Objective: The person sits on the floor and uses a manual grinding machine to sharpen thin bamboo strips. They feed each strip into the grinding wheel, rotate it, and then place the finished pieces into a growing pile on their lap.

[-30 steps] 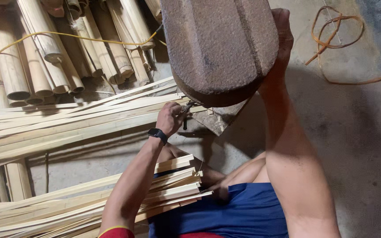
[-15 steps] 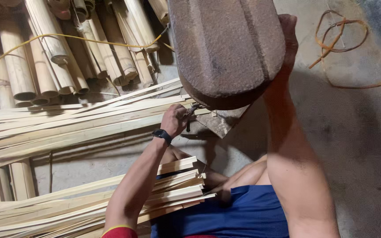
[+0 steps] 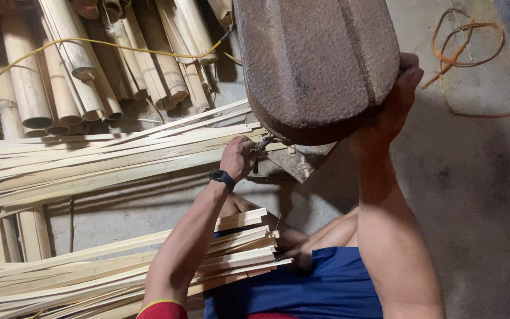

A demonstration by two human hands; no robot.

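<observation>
1. The right hand (image 3: 399, 97) is gripping the big brown block (image 3: 317, 62) at the upper centre.
2. The left hand (image 3: 240, 156) is closing on a small tool (image 3: 259, 150) at mid-frame, beside the bamboo strips (image 3: 107, 156).

The right hand (image 3: 398, 97) grips a heavy brown wooden block (image 3: 317, 62) held high. Below it, the left hand (image 3: 240, 158), a black watch (image 3: 222, 178) on its wrist, closes around a small tool beside pale bamboo strips (image 3: 113, 156). Round bamboo poles (image 3: 84, 65) lie behind.
</observation>
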